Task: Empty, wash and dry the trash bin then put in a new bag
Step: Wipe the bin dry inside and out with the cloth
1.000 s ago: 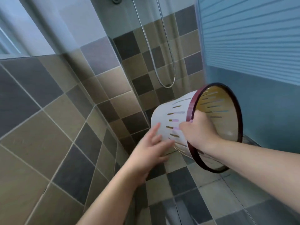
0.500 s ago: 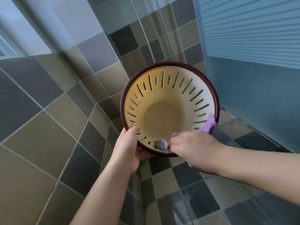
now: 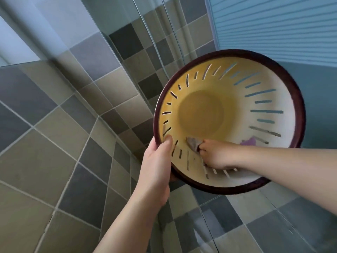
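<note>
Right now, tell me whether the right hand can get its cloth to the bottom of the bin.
Probably yes. The right hand is already inside the bin, gripping the cloth against the lower wall, and nothing lies between it and the bare bottom. The left hand holds the rim, with the opening tilted toward the person.

The round plastic trash bin (image 3: pixel 237 99) is showing a cream-to-yellow inside, ringed by a dark maroon rim and cut with radiating dark slots. A crumpled grey-and-purple cloth (image 3: pixel 193 144) is showing against it. Grey, beige and charcoal square wall tiles (image 3: pixel 60 128) are chequering the background.
</note>
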